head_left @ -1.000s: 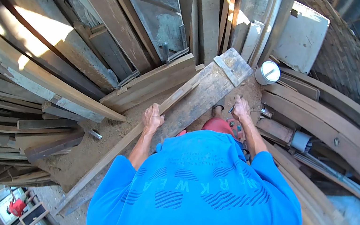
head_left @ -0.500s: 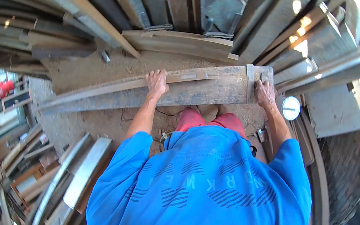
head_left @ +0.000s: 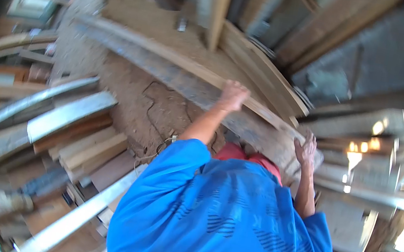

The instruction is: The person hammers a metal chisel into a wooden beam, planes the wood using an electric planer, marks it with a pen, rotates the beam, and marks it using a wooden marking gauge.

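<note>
A long, narrow wooden strip lies lengthwise along a wide, worn plank in front of me. My left hand is closed around the strip, its fingers curled over the top. Close to the near right end of strip and plank is my right hand, its fingers stretched out and apart. Whether its palm touches the strip's end cannot be made out through the blur.
Stacked lumber and a long pale bar lie at lower left. Thick boards rest beyond the plank. More timber leans upper right. A dark cord lies on the dusty ground.
The view has swung round, so the strip and plank now slant down to the right. My left hand still grips the strip; my right hand's fingers have lifted and spread.
</note>
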A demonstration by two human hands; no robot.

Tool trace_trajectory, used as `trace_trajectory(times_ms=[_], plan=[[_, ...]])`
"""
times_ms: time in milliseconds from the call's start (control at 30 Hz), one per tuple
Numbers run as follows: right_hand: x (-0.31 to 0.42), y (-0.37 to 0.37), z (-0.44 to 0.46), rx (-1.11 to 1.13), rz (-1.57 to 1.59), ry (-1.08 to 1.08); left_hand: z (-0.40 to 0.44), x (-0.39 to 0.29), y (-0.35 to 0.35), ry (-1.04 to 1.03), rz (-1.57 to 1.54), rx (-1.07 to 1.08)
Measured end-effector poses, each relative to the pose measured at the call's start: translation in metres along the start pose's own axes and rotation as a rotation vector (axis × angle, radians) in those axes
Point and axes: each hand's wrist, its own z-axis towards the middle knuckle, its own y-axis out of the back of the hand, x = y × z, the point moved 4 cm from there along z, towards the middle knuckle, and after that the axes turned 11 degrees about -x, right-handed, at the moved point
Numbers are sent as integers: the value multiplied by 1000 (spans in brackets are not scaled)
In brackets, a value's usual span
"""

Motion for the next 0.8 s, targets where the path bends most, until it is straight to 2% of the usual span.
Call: trace_trajectory(times_ms=[67, 133, 167, 233, 333, 433, 500, 567, 633, 700, 733, 767, 800], plan=[[55, -12, 27, 98, 44, 223, -6, 3, -8, 6, 11, -136], [102, -36, 49, 259, -44, 379, -3, 6, -11, 69, -28, -2], [123, -47, 55, 365, -77, 452, -7, 8, -9, 78, -1, -91], [148, -69, 58, 523, -208, 306, -18, 6, -7, 86, 48, -268], [160, -83, 65, 481, -275, 355, -62, 5, 22, 264, -92, -508], [142, -101, 65, 441, -328, 354, -116, 13, 22, 451, -336, -553], [130, -110, 64, 313, -357, 429, -162, 21, -20, 578, -348, -415], [145, -95, 60, 364, -362, 362, -209, 27, -59, 649, -442, -247], [140, -85, 49, 321, -346, 344, -248, 28, -92, 706, -392, 59], [140, -98, 59, 289, -334, 391, -278, 22, -124, 622, -323, 145], [150, -88, 54, 313, -285, 276, -288, 25, -136, 486, -450, 224], [159, -87, 53, 338, -363, 285, -300, 26, -148, 358, -591, 310], [152, -97, 58, 371, -344, 270, -303, 23, -141, 353, -674, 405]])
